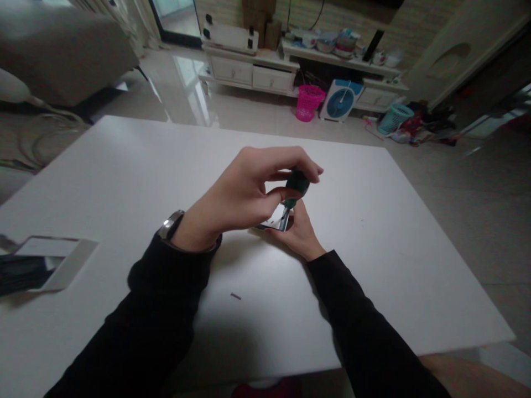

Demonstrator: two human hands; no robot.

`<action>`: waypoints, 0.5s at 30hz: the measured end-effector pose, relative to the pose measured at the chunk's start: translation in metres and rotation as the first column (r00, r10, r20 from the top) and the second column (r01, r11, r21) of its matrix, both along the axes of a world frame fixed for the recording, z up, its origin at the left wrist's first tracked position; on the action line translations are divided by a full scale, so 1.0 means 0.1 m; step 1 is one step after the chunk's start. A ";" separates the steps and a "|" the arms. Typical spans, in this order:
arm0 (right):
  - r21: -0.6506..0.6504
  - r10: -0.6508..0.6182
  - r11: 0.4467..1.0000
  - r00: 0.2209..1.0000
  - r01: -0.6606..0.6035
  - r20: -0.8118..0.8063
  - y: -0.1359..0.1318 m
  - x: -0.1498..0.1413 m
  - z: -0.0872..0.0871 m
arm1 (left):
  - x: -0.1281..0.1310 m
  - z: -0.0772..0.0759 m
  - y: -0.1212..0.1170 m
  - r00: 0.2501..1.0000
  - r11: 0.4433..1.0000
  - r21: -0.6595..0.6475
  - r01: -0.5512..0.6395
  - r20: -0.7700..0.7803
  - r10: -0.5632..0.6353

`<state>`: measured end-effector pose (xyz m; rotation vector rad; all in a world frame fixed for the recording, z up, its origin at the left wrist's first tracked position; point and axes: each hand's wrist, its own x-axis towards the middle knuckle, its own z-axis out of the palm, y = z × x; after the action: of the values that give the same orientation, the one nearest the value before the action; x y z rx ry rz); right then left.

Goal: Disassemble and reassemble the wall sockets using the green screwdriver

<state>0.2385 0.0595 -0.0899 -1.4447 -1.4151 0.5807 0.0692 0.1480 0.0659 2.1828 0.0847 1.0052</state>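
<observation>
My left hand [253, 188], with a watch [171, 224] at the wrist, is closed around the dark green handle of a screwdriver [298, 182]. The screwdriver points down, its shaft meeting a small flat object [277, 219] with a white face and dark edge. My right hand [302, 235] grips that object by its right side, low over the table. Much of the object lies hidden behind my left hand, so its kind cannot be told. A short thin dark strip [235, 296] lies on the table nearer to me, between my forearms.
The white table [373, 232] spreads under both hands. At its left lies a white tray-like frame [78, 265] with dark material in it. Beyond the far edge, on the floor, stand a pink basket [309, 102], a blue-and-white fan [341, 99] and a low white cabinet [232, 71].
</observation>
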 end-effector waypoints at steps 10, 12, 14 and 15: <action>0.013 -0.016 1.000 1.000 0.016 -0.005 0.00 -0.04 0.04 | 0.11 -0.06 0.01 0.967 0.979 -0.030 -0.199 0.155 0.202; 0.003 -0.032 0.999 0.999 0.032 0.002 0.00 -0.04 0.02 | 0.10 -0.06 0.01 0.963 0.975 -0.030 -0.218 0.156 0.220; -0.003 -0.032 0.999 0.999 0.032 0.003 0.00 -0.03 -0.01 | 0.09 -0.05 0.02 0.965 0.976 -0.024 -0.215 0.152 0.216; -0.004 -0.028 1.000 1.000 0.028 0.003 0.00 -0.03 -0.02 | 0.08 -0.04 0.03 0.968 0.979 -0.026 -0.203 0.145 0.204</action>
<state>0.2356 0.0592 -0.0918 -1.4666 -1.3941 0.5642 0.0769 0.1508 0.0614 2.1142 0.2490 1.2748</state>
